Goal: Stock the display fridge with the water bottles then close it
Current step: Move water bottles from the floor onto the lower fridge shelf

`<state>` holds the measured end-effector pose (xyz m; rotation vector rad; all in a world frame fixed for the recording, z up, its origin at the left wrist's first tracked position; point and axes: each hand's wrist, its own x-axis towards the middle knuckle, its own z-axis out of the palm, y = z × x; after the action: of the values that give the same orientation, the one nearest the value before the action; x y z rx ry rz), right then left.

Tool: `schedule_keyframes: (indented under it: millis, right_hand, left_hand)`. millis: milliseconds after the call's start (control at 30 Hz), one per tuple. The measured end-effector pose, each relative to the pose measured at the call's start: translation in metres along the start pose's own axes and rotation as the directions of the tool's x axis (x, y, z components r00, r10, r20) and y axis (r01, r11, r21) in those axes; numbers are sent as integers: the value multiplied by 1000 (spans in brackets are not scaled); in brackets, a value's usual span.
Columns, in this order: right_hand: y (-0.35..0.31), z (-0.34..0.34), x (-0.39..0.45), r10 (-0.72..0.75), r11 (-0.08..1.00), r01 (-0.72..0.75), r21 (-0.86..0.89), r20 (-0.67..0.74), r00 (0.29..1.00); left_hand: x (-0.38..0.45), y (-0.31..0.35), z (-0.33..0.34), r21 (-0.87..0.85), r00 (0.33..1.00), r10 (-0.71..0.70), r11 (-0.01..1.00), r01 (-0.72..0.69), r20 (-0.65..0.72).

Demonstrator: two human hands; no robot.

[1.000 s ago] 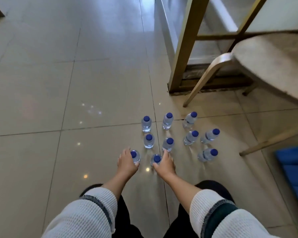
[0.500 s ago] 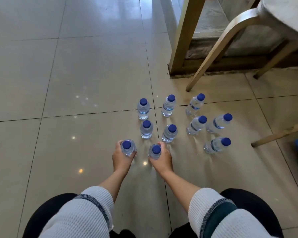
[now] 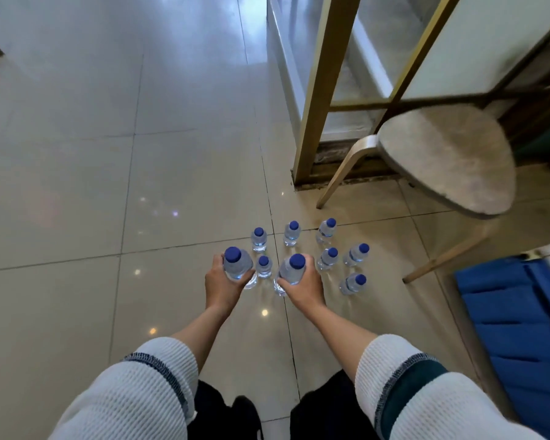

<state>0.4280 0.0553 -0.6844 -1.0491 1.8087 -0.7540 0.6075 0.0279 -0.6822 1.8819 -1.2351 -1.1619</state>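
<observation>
A: Gripping two bottles, one per hand. Left hand [image 3: 224, 285] wraps the body of the left water bottle [image 3: 235, 266]; right hand [image 3: 304, 289] wraps the right water bottle [image 3: 291, 271]. Fingers curl round the barrels below the shoulder, blue caps up. Both look clear of the tiled floor [image 3: 77, 201], though I can't be sure.

B: Handling?

A: Small, full, clear plastic. Probably modest weight, one hand each is fine. Thin walls likely dent under a hard squeeze, and smooth plastic could slip, so mid-barrel is a good hold, not the cap.

B: Remaining stock?

A: Seven standing bottles [image 3: 326, 257] just beyond the hands on the floor, upright, close together but mostly apart. One sits between the two held ones.

B: Further out?

A: Chair [image 3: 445, 160] with padded seat and wooden legs to the right, blue padded object [image 3: 521, 328] at right edge, gold-framed glass panel [image 3: 318, 90] behind. Can't tell if that's the fridge; no open fridge in view.
</observation>
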Motion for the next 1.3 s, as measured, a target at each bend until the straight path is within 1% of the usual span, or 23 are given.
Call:
schedule_keyframes:
  millis: [100, 233, 367, 500, 667, 800, 933, 1033, 1133, 1200, 1300]
  right_hand:
    - [-78, -44, -37, -29, 999, 30, 34, -32, 999]
    - [-178, -104, -86, -51, 996, 58, 63, -106, 993]
    - [-273, -162, -130, -108, 990, 124, 68, -200, 974]
    - [-354, -211, -163, -189, 971, 224, 87, -299, 935]
    - [-424, -262, -189, -243, 923, 342, 175, -423, 873]
    - [-449, -301, -205, -269, 884, 423, 200, -523, 809]
    - [-453, -347, -219, -241, 854, 462, 238, -606, 758]
    - [-443, -385, -228, -202, 848, 474, 237, -683, 702]
    - [-423, -427, -230, -150, 865, 451, 221, -743, 652]
    - [-409, -459, -231, -119, 877, 432, 208, -778, 617]
    - [-388, -506, -235, -92, 890, 415, 191, -816, 571]
  left_hand:
    - [-31, 74, -39, -22, 999, 43, 999, -43, -14]
    - [-71, 183, -89, -25, 991, 131, 991, -131, -8]
    - [-107, 295, -136, -24, 973, 231, 973, -231, 13]
    - [-130, 386, -172, -27, 926, 377, 926, -376, 31]
    - [-147, 466, -194, -62, 847, 531, 846, -529, 28]
    - [-160, 512, -189, -109, 796, 603, 796, -596, 45]
    - [-174, 546, -164, -157, 767, 636, 769, -620, 84]
    - [-189, 568, -136, -184, 744, 655, 754, -630, 137]
    - [-206, 590, -101, -216, 721, 664, 747, -629, 198]
    - [-216, 606, -71, -243, 710, 664, 747, -619, 234]
    - [-232, 630, -23, -267, 692, 677, 736, -622, 252]
